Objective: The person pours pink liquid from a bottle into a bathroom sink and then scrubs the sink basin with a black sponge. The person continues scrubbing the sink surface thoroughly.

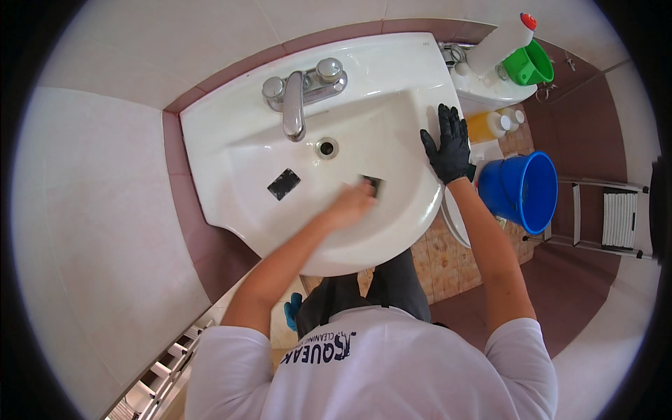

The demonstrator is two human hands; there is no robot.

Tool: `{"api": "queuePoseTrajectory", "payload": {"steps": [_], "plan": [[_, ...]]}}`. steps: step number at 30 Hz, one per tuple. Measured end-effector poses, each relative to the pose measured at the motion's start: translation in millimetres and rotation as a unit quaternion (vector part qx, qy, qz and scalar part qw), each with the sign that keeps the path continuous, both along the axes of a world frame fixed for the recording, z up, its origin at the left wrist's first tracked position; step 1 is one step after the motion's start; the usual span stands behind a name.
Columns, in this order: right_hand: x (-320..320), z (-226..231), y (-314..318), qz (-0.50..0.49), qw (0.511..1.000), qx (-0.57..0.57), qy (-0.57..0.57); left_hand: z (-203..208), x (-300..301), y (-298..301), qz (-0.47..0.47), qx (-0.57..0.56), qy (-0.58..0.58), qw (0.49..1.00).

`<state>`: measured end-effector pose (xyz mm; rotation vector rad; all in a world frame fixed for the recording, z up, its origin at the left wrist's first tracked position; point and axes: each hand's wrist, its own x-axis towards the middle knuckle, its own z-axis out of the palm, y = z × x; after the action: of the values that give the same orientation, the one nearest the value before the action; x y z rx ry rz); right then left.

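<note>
A white washbasin (378, 126) with a chrome two-handled tap (295, 119) is in front of me. My left hand (350, 205), bare and smeared by motion, is closed on a small black scrubbing pad (374, 185) against the right part of the bowl. Left of it lies a second black rectangular pad (283, 184) with whitish specks, touched by neither hand. The drain hole (326, 148) shows between the tap and the pads. In a black glove, my right hand (450, 147) rests flat on the basin's right rim, fingers stretched out and holding nothing.
Right of the basin are a white spray bottle (497, 45) with a red nozzle, a green container (530, 64), a yellow bottle (484, 127) and a blue bucket (519, 192). A folded ladder (576, 213) stands far right. A tiled wall (98, 203) borders the left side.
</note>
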<state>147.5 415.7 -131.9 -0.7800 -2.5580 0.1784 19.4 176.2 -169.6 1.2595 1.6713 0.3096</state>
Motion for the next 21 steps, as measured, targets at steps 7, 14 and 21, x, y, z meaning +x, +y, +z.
{"api": "queuePoseTrajectory", "payload": {"steps": [7, 14, 21], "plan": [[-4, 5, -3, 0.002, 1.000, 0.005, 0.007, -31, -43, -8, 0.027, -0.002, 0.159, 0.987], [1, 6, -2, -0.001, 1.000, -0.019, 0.006, -20, 18, 38, 0.064, 0.147, 0.027, 0.987], [6, 0, 2, 0.003, 0.999, -0.027, 0.021, -23, 31, 90, 0.123, 0.182, -0.030, 0.975]]}}
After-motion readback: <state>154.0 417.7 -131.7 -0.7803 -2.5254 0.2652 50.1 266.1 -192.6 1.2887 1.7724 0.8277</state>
